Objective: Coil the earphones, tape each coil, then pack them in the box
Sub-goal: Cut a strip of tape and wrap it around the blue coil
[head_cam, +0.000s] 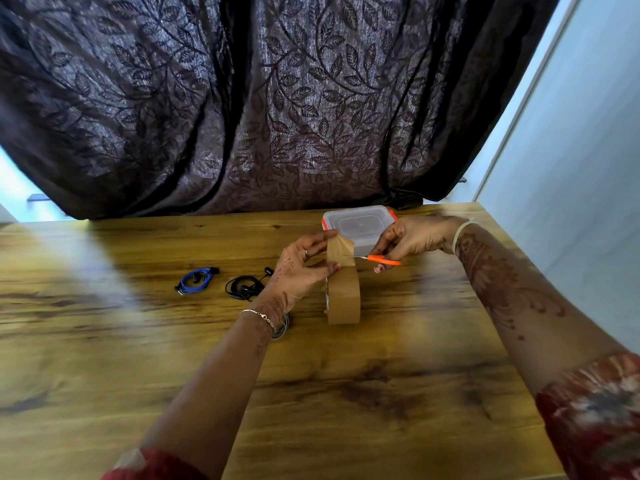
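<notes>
You are seated at a wooden table (138,341), and both arms reach forward to a roll of brown tape (344,299) that stands on its edge near the middle. Your left hand (294,271) pinches a strip (337,249) pulled up off the roll, forefinger at its top and thumb down by the roll. This seems meant to keep the sticky strip taut and flat for cutting. Your right hand (412,237) is clenched around the orange handles of small scissors (382,259), with the blades meeting the strip's right edge, level and roughly square to it. The earphones wait to the left of your left wrist: the blue earphones (194,279) lie coiled farthest left, and the black earphones (244,288) lie coiled just beside your hand. No tape shows on either coil, so the taping step looks only now under way. The box (360,223) — clear plastic with orange clips, lid on — sits just behind the tape, near enough for packing later. A dark leaf-patterned curtain (277,98) hangs behind the table.
</notes>
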